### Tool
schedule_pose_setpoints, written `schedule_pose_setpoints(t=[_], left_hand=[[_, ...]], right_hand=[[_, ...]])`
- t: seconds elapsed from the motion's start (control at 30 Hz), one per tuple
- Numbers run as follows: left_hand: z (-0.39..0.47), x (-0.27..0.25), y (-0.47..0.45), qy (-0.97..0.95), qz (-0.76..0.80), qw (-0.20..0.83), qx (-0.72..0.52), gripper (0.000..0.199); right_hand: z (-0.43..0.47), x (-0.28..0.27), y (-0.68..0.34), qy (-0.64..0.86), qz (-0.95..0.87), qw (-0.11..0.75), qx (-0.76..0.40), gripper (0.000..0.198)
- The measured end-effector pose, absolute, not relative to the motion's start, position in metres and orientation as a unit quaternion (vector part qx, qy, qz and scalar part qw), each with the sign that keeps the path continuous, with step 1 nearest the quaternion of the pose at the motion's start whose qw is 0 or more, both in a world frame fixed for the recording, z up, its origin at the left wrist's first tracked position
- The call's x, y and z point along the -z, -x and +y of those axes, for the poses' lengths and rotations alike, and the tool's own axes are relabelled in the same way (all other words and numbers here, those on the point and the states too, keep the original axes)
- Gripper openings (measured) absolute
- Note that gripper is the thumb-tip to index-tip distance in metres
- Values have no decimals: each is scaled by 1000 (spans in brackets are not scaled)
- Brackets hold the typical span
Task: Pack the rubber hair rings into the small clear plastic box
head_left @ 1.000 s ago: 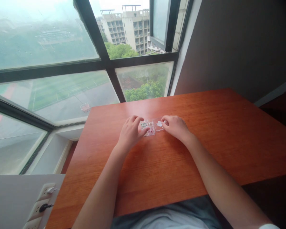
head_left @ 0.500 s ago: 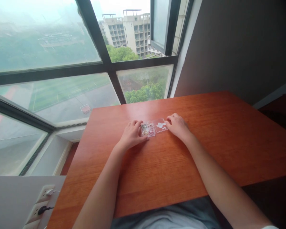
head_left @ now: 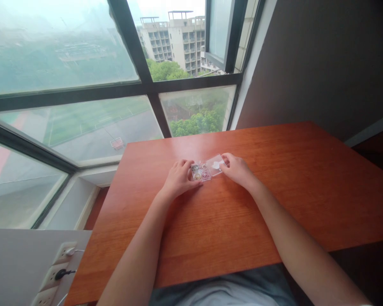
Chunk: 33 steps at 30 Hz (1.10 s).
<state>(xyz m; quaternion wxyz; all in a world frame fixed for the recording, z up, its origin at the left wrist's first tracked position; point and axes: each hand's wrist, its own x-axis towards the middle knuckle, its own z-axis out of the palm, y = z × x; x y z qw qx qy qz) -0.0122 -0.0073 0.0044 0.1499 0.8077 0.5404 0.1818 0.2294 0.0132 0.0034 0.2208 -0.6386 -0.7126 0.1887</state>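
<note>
A small clear plastic box [head_left: 201,171] with several compartments lies on the table, small coloured items in them too fine to name. My left hand [head_left: 180,178] grips it from the left, thumb at the near edge and fingers at the far edge. To the box's right is its clear lid [head_left: 215,165], which bears a white shape and looks raised at a tilt. My right hand [head_left: 236,169] pinches the lid's right edge between thumb and fingers. Whether lid and box are joined by a hinge I cannot tell.
The reddish-brown wooden table [head_left: 217,229] spreads out around both hands. Dark-framed windows [head_left: 153,87] stand beyond its far and left edges. A grey wall [head_left: 312,63] rises at the right. Sockets with plugs [head_left: 61,274] sit on the wall at lower left.
My right hand has taken hold of the lid's edge and tilted it up off the table. My left hand stays on the box. The whole view has shifted slightly.
</note>
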Motion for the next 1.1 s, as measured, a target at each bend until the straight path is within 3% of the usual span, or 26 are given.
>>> schedule_pose_setpoints(t=[0.1, 0.23, 0.47, 0.67, 0.93, 1.1], left_hand=[[-7, -3, 12, -807, 542, 149, -182, 68], [-7, 0, 10, -807, 544, 135, -186, 73], [-8, 1, 9, -809, 543, 125, -189, 64], [-7, 1, 10, -810, 540, 129, -188, 70], [-7, 0, 8, -816, 536, 122, -179, 78], [-7, 0, 4, -816, 530, 138, -187, 81]], right_hand=[[8, -9, -224, 601, -722, 278, -202, 39], [-6, -18, -209, 535, -762, 315, -183, 29], [-23, -19, -189, 440, -845, 251, -173, 19], [-12, -10, -197, 497, -812, 272, -139, 28], [-14, -8, -192, 605, -773, 145, -126, 48], [-18, -12, -186, 603, -776, 136, -128, 48]])
